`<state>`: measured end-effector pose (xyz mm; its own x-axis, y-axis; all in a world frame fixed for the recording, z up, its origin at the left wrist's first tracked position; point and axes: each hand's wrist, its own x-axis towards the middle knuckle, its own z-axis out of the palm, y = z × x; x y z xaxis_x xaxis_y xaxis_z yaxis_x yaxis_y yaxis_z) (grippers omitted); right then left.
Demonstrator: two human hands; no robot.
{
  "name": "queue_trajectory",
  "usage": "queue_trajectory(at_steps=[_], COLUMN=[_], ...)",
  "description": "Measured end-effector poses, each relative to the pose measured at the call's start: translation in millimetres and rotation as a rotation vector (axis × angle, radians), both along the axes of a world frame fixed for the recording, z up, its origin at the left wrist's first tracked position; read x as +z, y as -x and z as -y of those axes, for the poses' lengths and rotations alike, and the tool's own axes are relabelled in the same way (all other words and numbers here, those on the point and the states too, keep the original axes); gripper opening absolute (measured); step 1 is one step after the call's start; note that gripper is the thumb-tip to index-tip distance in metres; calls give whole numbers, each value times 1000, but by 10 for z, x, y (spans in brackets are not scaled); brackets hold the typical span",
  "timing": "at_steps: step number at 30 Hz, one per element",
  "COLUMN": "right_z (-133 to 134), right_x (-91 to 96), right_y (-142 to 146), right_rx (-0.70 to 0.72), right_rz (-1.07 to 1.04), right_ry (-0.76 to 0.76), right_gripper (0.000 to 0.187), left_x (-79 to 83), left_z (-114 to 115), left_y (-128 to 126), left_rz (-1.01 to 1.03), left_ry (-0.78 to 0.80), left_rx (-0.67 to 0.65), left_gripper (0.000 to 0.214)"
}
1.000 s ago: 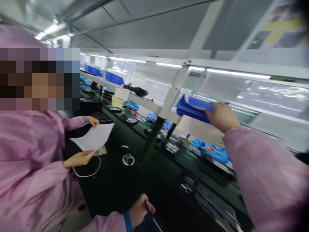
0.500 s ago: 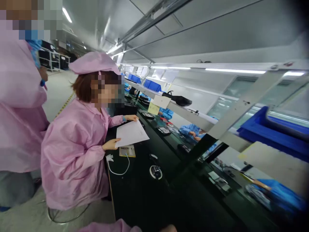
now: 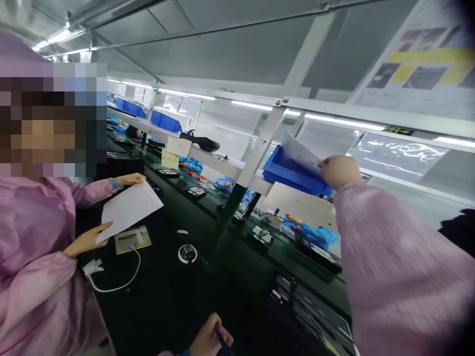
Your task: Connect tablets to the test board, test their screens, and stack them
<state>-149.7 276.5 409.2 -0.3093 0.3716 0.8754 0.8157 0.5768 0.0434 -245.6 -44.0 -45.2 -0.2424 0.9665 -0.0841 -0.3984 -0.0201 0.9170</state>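
Note:
My right hand (image 3: pixel 339 170) is raised at shelf height, its fingers pinching the edge of a white paper sheet (image 3: pixel 302 154). The sheet leans over a blue bin (image 3: pixel 276 170) on the shelf; its lower part is hidden by the bin wall. Low in the view, over the dark bench, my left hand (image 3: pixel 210 337) is closed around a slim dark blue stick (image 3: pixel 222 340) that looks like a pen. The lower end of the stick runs out of view.
A seated co-worker in pink holds another white sheet (image 3: pixel 129 210) at left. On the dark bench (image 3: pixel 156 306) lie a flat bag (image 3: pixel 132 240), a white cable (image 3: pixel 122 288) and a round white-rimmed part (image 3: pixel 187 253). A slanted shelf post (image 3: pixel 261 143) stands mid-view.
My view has swung right. My right arm has come into sight, its hand on a sheet at the blue bin. My left hand now shows with the dark blue stick.

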Motion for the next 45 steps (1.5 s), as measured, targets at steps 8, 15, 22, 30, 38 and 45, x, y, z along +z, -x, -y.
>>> queue_trajectory(at_steps=[8,15,22,30,38,45], right_z=[293,532,618,1611,3581,4273], right_x=[10,-84,-6,-879,-3187,-4338], right_y=[27,-20,-26,-553,-1616,-1618], right_rx=[-87,-107,-181,236,656,783], right_rz=[150,145,48,124,81,24], right_ry=[76,124,248,174,1392,1838], right_gripper=[43,71,75,54,21,41], left_x=[79,120,212,216,322,327], left_z=[21,-9,-37,-68,-139,-205], left_y=[16,40,58,44,16,20], left_rz=[29,-70,-135,-102,-51,77], left_ry=[-8,-22,16,43,25,37], left_rx=[6,35,2,6,-31,-83], left_gripper=[72,63,55,49,33,38])
